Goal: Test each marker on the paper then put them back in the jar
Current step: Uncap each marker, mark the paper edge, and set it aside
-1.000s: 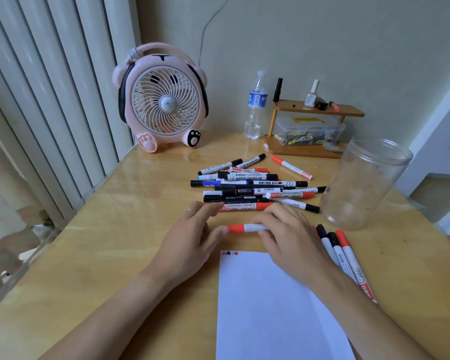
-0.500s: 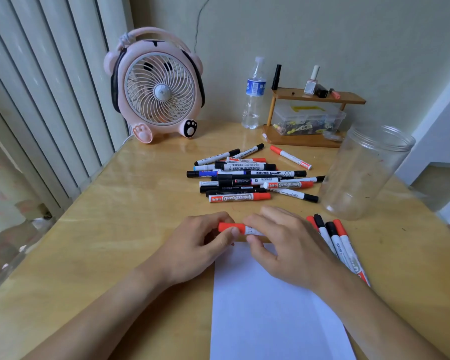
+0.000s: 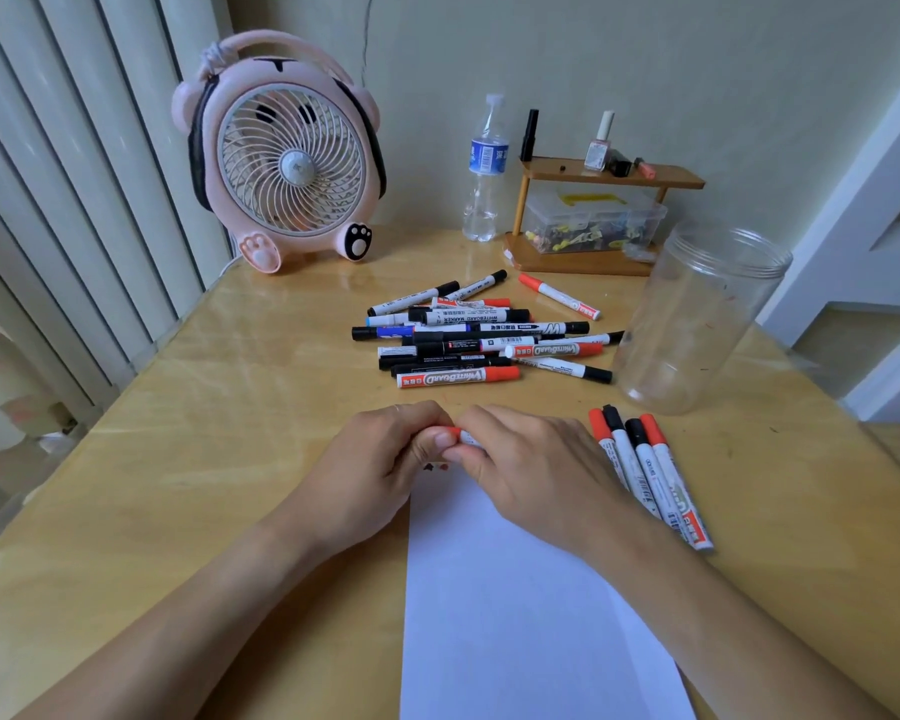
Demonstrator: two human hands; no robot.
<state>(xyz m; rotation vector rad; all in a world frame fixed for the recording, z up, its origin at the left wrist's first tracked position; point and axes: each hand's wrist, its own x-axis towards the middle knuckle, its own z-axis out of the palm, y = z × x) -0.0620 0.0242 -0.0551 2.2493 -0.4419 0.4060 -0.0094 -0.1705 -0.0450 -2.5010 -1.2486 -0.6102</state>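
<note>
My left hand (image 3: 380,459) and right hand (image 3: 531,470) together grip a red marker (image 3: 463,438) above the paper's (image 3: 515,605) top edge. The clear jar (image 3: 697,314) stands well apart, right of the marker pile (image 3: 468,335).

A wooden table (image 3: 188,459) stands in a corner. Behind it is a pale green wall (image 3: 645,59), and white vertical blinds (image 3: 63,174) hang at the left.
</note>
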